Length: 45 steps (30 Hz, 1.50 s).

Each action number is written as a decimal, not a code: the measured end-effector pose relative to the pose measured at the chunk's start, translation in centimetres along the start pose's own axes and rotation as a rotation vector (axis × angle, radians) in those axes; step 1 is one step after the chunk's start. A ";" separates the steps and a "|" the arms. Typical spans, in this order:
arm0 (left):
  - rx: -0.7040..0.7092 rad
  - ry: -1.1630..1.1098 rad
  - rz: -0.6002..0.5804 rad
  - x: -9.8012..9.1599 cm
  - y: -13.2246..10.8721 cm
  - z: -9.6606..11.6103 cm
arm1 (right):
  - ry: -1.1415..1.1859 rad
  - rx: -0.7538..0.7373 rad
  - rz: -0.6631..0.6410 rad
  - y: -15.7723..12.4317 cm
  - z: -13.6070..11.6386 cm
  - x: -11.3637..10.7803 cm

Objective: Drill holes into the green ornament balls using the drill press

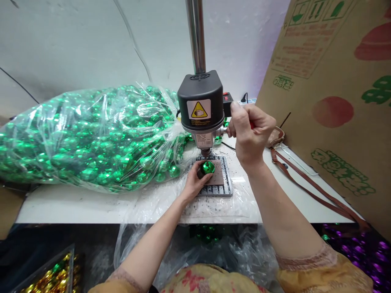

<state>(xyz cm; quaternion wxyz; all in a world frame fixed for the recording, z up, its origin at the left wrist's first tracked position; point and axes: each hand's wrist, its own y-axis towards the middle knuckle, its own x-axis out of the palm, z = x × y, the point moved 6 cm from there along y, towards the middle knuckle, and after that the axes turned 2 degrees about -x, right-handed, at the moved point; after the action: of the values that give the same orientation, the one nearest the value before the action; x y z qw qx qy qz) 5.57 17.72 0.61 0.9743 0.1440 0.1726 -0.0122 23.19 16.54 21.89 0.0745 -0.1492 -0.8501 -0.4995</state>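
Note:
A small bench drill press (pixel 200 103) with a black motor housing stands on the white table (pixel 76 203). My left hand (pixel 195 181) pinches a shiny green faceted ball (pixel 207 167) on the drill's base plate (pixel 220 185), right under the chuck. My right hand (pixel 249 132) is closed round the feed handle on the machine's right side; most of the handle is hidden in my fist.
A big clear plastic bag of green balls (pixel 88 136) fills the table's left half. A large cardboard box (pixel 332 93) leans at the right, with a brown strap (pixel 308 185) beside it. Gold balls in a tray (pixel 51 276) and purple balls (pixel 360 248) lie below the table.

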 end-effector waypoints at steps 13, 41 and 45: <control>0.035 0.024 0.018 0.0 -0.2 0.4 | 0.003 -0.217 0.055 -2.9 0.0 -0.8; 0.012 -0.020 -0.013 0.2 -0.1 0.5 | 0.040 -0.423 0.028 -4.6 0.2 -1.3; 0.016 -0.016 0.007 0.1 -0.3 0.4 | 0.063 -0.415 0.012 -5.1 0.4 -1.4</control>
<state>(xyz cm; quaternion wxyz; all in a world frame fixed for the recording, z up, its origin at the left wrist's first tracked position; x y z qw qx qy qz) 5.79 17.34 0.89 0.9745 0.1522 0.1642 -0.0112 22.86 14.32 17.03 0.0719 -0.1505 -0.7255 -0.6678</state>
